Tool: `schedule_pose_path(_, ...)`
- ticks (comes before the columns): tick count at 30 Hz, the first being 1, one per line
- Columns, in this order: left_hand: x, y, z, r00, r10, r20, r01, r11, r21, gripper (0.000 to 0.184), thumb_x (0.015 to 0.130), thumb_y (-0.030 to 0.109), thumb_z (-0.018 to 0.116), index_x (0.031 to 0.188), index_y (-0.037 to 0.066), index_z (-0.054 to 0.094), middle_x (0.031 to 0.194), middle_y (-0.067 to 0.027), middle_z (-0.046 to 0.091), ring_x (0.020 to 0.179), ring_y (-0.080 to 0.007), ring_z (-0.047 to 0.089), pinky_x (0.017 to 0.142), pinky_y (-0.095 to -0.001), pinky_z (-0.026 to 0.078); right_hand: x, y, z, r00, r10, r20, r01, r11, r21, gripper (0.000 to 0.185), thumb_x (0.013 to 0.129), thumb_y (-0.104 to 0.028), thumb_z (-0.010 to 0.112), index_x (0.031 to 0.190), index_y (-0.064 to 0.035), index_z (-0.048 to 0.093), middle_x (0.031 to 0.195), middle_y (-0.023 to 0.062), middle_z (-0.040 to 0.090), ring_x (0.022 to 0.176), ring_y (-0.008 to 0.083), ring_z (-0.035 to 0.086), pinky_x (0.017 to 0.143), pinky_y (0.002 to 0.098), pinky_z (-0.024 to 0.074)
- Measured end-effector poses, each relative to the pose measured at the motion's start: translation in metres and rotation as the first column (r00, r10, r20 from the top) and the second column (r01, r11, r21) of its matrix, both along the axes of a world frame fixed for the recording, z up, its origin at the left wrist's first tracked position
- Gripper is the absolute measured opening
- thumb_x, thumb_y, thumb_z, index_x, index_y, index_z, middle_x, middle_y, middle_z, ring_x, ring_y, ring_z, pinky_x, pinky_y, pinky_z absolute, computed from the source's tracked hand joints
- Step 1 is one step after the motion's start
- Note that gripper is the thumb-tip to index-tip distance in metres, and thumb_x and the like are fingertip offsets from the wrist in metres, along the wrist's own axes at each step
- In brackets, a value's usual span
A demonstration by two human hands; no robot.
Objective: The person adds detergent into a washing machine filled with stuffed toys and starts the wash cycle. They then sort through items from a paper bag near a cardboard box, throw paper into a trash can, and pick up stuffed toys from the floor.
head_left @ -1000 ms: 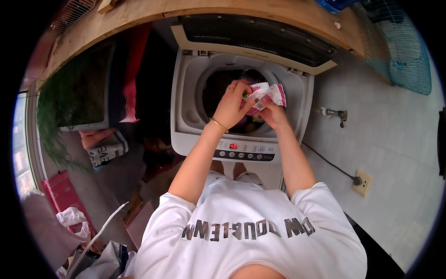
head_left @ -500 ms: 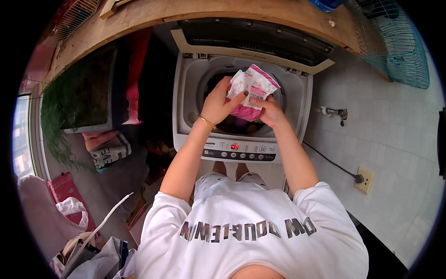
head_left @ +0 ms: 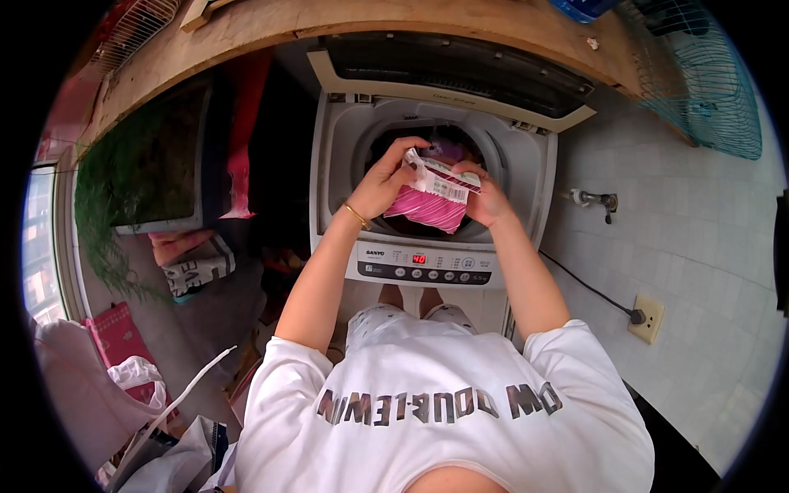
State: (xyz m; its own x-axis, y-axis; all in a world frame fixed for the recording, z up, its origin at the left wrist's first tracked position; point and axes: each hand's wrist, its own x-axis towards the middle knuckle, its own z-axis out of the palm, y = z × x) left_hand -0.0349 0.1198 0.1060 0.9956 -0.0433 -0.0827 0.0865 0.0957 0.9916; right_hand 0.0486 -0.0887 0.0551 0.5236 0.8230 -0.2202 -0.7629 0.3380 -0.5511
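Observation:
A pink-and-white striped packet (head_left: 427, 209) with a printed label and barcode hangs over the open tub of a top-loading washing machine (head_left: 329, 177). My left hand (head_left: 383, 181), with a gold bracelet at the wrist, grips the packet's upper left edge. On the other side, my right hand (head_left: 490, 200) has its fingers closed around the upper right edge. What is inside the packet cannot be seen. Dark and purple clothes (head_left: 448, 149) show in the tub behind it. The control panel (head_left: 423, 269) displays a red "40".
The machine's lid (head_left: 452, 70) stands raised at the back, under a wooden shelf (head_left: 370, 20). To the right are a wall tap (head_left: 596, 200), a socket (head_left: 647, 319) with a plugged-in cord, and a teal wire basket (head_left: 711, 99). Folded cloth (head_left: 201, 267) lies to the left.
The packet has been tipped, so its striped pink face and barcode now show. Both hands have shifted along its edges and stay on it.

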Motion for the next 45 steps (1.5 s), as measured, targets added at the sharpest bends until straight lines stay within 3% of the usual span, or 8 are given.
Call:
schedule_pose_path(5, 0.003, 0.001, -0.018, 0.997, 0.043, 0.058, -0.037, 0.995, -0.094, 0.024, 0.085, -0.006, 0.042, 0.103, 0.006, 0.049, 0.097, -0.0028, 0.05, 0.095, -0.0122, 0.047, 0.089, -0.0247, 0.037, 0.009, 0.003, 0.004, 0.995, 0.087, 0.056, -0.092, 0.991, 0.096, 0.011, 0.089, -0.009, 0.049, 0.082, -0.0083, 0.058, 0.134, 0.0181, 0.046, 0.119, 0.0336, 0.047, 0.1, 0.0406, 0.0399)
schedule_pose_path(8, 0.002, 0.005, -0.036, 0.994, 0.079, 0.08, -0.073, 0.994, -0.075, 0.017, 0.082, -0.008, 0.042, 0.089, 0.005, 0.051, 0.097, -0.0042, 0.051, 0.095, -0.0152, 0.048, 0.089, -0.0255, 0.037, 0.012, 0.001, 0.013, 0.973, 0.167, 0.16, -0.169, 0.986, 0.0, 0.006, 0.088, -0.013, 0.053, 0.087, -0.008, 0.057, 0.134, 0.017, 0.045, 0.119, 0.0319, 0.048, 0.101, 0.0405, 0.0395)
schedule_pose_path(15, -0.005, 0.017, -0.01, 0.953, 0.174, 0.247, -0.231, 0.946, 0.225, 0.021, 0.074, -0.013, 0.038, 0.069, 0.004, 0.05, 0.105, -0.0127, 0.054, 0.099, -0.0225, 0.051, 0.09, -0.0291, 0.039, 0.011, -0.005, 0.037, 0.975, 0.149, -0.164, -0.17, 0.978, -0.121, 0.04, 0.088, -0.021, 0.06, 0.124, -0.0086, 0.048, 0.135, 0.0127, 0.043, 0.116, 0.0258, 0.051, 0.095, 0.0418, 0.0449)
schedule_pose_path(18, -0.005, 0.02, 0.001, 0.927, 0.161, 0.339, -0.253, 0.935, 0.25, 0.017, 0.076, -0.009, 0.041, 0.071, 0.003, 0.051, 0.103, -0.0115, 0.053, 0.097, -0.0221, 0.051, 0.086, -0.0275, 0.041, -0.005, 0.019, 0.044, 0.963, 0.264, -0.05, -0.261, 0.873, -0.412, 0.058, 0.084, -0.021, 0.069, 0.133, -0.0048, 0.042, 0.123, 0.0088, 0.055, 0.11, 0.0213, 0.055, 0.093, 0.0384, 0.0468)
schedule_pose_path(24, -0.021, 0.042, -0.004, 0.922, 0.254, 0.292, -0.308, 0.938, 0.157, 0.014, 0.078, 0.001, 0.043, 0.083, 0.005, 0.055, 0.111, -0.0117, 0.052, 0.103, -0.0225, 0.051, 0.095, -0.0307, 0.036, -0.014, 0.053, 0.053, 0.925, 0.194, 0.326, -0.03, 0.894, -0.448, 0.044, 0.078, -0.018, 0.076, 0.115, -0.0004, 0.06, 0.111, 0.0081, 0.064, 0.098, 0.0151, 0.06, 0.087, 0.0277, 0.0453)
schedule_pose_path(27, -0.033, 0.038, 0.005, 0.759, 0.646, 0.084, -0.589, 0.735, -0.337, 0.031, 0.078, 0.007, 0.042, 0.108, 0.005, 0.049, 0.119, -0.0108, 0.049, 0.111, -0.0225, 0.05, 0.102, -0.0329, 0.032, -0.012, 0.075, 0.069, 0.861, 0.128, 0.492, 0.133, 0.878, -0.461, 0.04, 0.077, -0.019, 0.076, 0.11, 0.0009, 0.063, 0.104, 0.0081, 0.067, 0.094, 0.0129, 0.061, 0.084, 0.0272, 0.046)
schedule_pose_path(33, -0.081, 0.053, -0.058, 0.751, 0.594, 0.288, -0.66, 0.695, 0.287, 0.045, 0.068, -0.013, 0.041, 0.112, -0.001, 0.046, 0.115, -0.0159, 0.049, 0.113, -0.0276, 0.049, 0.104, -0.0355, 0.034, -0.007, 0.171, 0.088, 0.648, -0.007, 0.762, 0.368, 0.878, -0.305, 0.041, 0.076, -0.028, 0.076, 0.101, 0.0027, 0.063, 0.091, 0.0102, 0.069, 0.082, 0.0128, 0.063, 0.074, 0.0282, 0.049)
schedule_pose_path(45, -0.114, 0.018, -0.009, 0.824, 0.487, 0.289, -0.563, 0.756, 0.333, 0.044, 0.071, -0.015, 0.042, 0.111, 0.001, 0.045, 0.119, -0.0144, 0.047, 0.116, -0.0258, 0.047, 0.104, -0.0366, 0.034, 0.039, 0.36, 0.065, 0.204, 0.05, 0.978, 0.637, 0.751, -0.172, 0.033, 0.076, -0.011, 0.064, 0.106, -0.0008, 0.056, 0.1, 0.0221, 0.061, 0.097, 0.0373, 0.058, 0.081, 0.0425, 0.0478)
